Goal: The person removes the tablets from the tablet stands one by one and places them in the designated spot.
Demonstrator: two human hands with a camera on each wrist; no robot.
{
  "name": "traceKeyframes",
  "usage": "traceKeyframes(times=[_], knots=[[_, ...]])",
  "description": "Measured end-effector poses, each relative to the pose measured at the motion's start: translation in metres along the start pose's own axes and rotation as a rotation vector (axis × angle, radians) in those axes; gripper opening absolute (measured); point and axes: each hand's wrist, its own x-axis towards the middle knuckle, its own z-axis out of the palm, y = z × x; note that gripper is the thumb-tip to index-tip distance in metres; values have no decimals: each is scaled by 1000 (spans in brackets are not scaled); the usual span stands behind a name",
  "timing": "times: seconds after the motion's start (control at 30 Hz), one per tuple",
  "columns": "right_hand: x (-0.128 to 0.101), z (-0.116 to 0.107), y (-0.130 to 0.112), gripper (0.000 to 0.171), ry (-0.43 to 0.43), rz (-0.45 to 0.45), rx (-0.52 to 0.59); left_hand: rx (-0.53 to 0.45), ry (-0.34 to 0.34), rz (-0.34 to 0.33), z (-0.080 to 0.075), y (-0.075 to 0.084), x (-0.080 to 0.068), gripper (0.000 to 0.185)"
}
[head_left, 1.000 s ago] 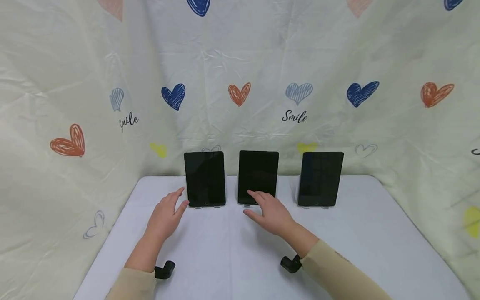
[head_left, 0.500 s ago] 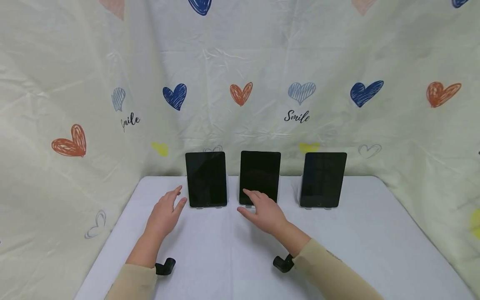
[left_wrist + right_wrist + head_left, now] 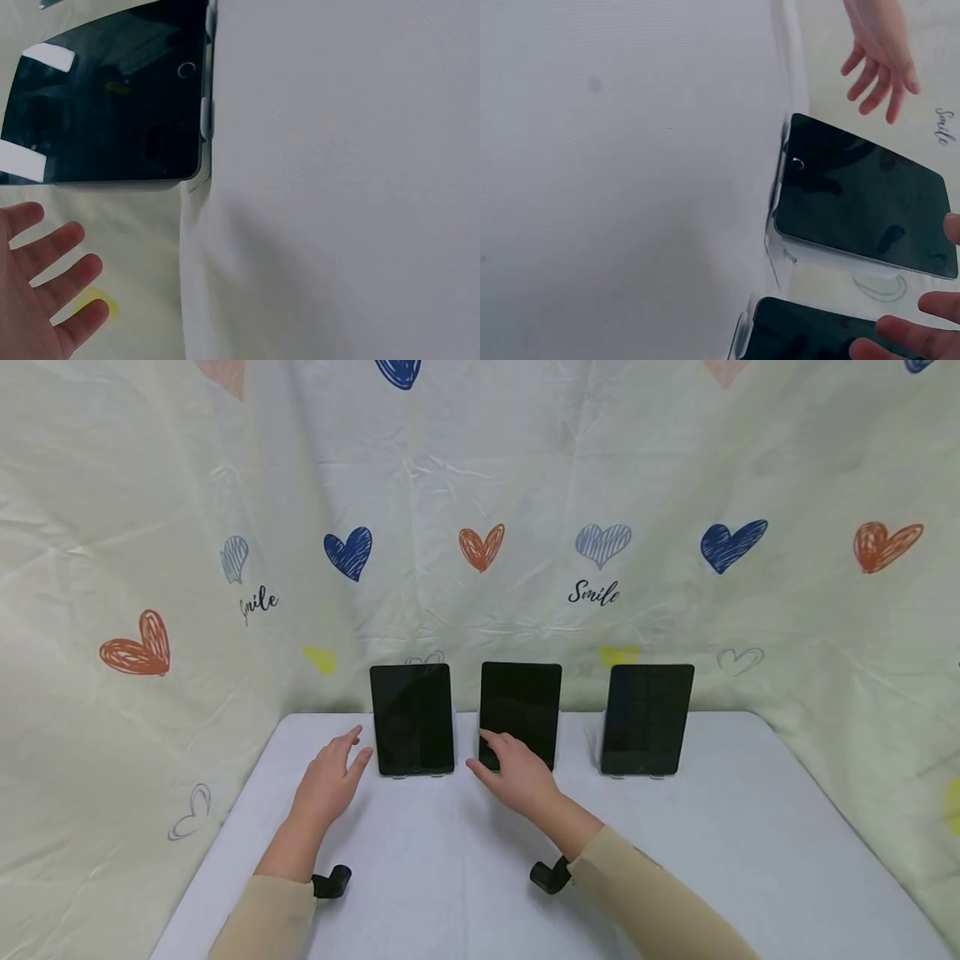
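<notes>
- The backdrop (image 3: 675,485) reads "Smile" twice, among drawn hearts.
- Three dark tablets stand upright in a row at the far edge of the table (image 3: 712,843): left tablet (image 3: 412,718), middle tablet (image 3: 521,706), right tablet (image 3: 647,718).
- The left hand (image 3: 327,779) hovers just left of the left tablet, fingers spread, holding nothing.
- The right hand (image 3: 513,772) is in front of the middle tablet's lower edge, fingers relaxed and loose; I cannot tell whether they touch it.

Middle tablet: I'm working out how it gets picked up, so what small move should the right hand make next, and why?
Probably curl the right hand round the middle tablet: its open fingers are already at the lower left corner, and the tablet stands upright, ungripped.
</notes>
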Motion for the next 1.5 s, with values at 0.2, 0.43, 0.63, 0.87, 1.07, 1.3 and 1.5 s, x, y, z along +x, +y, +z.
traceKeyframes(times=[0.2, 0.43, 0.63, 0.87, 1.07, 1.3, 1.5], knots=[[10, 2, -6, 64, 7, 28, 41, -4, 4, 6, 1, -3, 7, 67], [21, 5, -16, 62, -1, 50, 75, 0, -12, -2, 1, -5, 17, 67], [29, 4, -21, 62, 11, 63, 90, -23, -42, -14, 0, 0, 26, 65], [42, 4, -30, 61, -2, 62, 103, -42, -46, -23, 1, 2, 34, 66], [52, 2, -36, 59, -13, 54, 75, -54, -74, -23, 6, 1, 41, 73], [63, 7, -38, 63, -67, 61, 47, -43, -91, -56, 9, 2, 45, 72], [71, 11, -38, 64, -67, 67, 45, -48, -96, -63, 9, 6, 48, 74]])
